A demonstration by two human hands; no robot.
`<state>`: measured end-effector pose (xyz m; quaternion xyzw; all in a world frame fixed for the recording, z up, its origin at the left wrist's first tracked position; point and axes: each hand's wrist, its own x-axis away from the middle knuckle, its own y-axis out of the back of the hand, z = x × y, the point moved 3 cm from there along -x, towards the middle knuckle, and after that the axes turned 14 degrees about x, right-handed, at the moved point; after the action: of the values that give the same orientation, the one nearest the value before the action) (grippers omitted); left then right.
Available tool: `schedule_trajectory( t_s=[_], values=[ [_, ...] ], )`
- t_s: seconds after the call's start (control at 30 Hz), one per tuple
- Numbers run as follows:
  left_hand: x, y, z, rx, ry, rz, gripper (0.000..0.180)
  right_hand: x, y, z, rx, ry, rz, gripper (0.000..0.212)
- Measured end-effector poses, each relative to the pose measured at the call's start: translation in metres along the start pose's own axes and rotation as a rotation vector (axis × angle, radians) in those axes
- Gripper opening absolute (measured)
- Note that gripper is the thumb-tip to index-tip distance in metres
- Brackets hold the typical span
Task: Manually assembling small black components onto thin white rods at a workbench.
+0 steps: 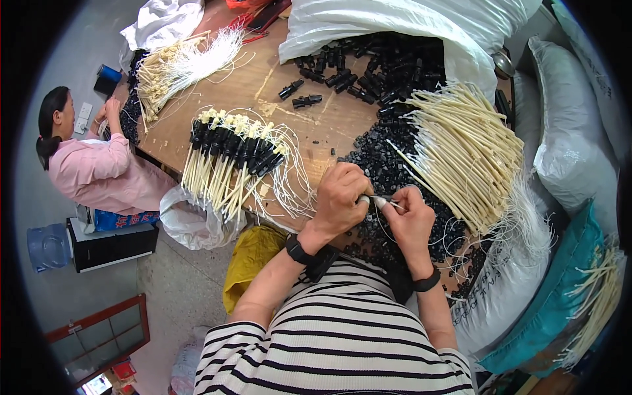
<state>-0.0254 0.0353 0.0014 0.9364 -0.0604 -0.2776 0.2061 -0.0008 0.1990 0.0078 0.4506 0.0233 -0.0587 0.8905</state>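
Observation:
Over the pile of small black plastic pieces (pixel 368 158), both my hands are close together with fingertips pinched. My left hand (pixel 342 197) is closed on one end of a thin pale cord (pixel 397 206). My right hand (pixel 411 214) pinches the same cord a little to the right; its small end fitting is too fine to make out. Beyond my right hand lies a thick bundle of cream rods (pixel 467 158) with loose white strings (pixel 520 230). To the left, finished-looking rods with black plastic sleeves (pixel 230 155) lie in a row, their white cords trailing toward my left hand.
Black tubular connectors (pixel 342 79) spill from a white sack (pixel 388 20) at the back. Another string bundle (pixel 191 66) lies at the far left of the wooden table (pixel 263 72). A person in pink (pixel 108 164) works there. Stuffed sacks (pixel 573 125) crowd the right side.

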Motion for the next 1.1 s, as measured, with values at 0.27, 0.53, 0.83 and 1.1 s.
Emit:
schedule_trajectory(
  t_s=[0.27,0.53,0.83,1.1],
  values=[
    [-0.002,-0.004,0.001,0.086,0.12,0.383,0.044,-0.001,-0.003,-0.025,-0.799,-0.279,0.496,0.012],
    [0.01,-0.003,0.019,0.189,0.551,0.417,0.032,0.006,0.006,0.0,0.219,0.481,0.178,0.037],
    [0.003,0.013,-0.005,-0.086,0.114,0.309,0.022,-0.004,-0.017,0.012,-0.142,0.065,0.25,0.019],
    [0.002,0.146,0.038,-0.637,0.029,-0.273,0.017,-0.025,0.005,0.023,-0.11,0.389,-0.158,0.019]
  ],
)
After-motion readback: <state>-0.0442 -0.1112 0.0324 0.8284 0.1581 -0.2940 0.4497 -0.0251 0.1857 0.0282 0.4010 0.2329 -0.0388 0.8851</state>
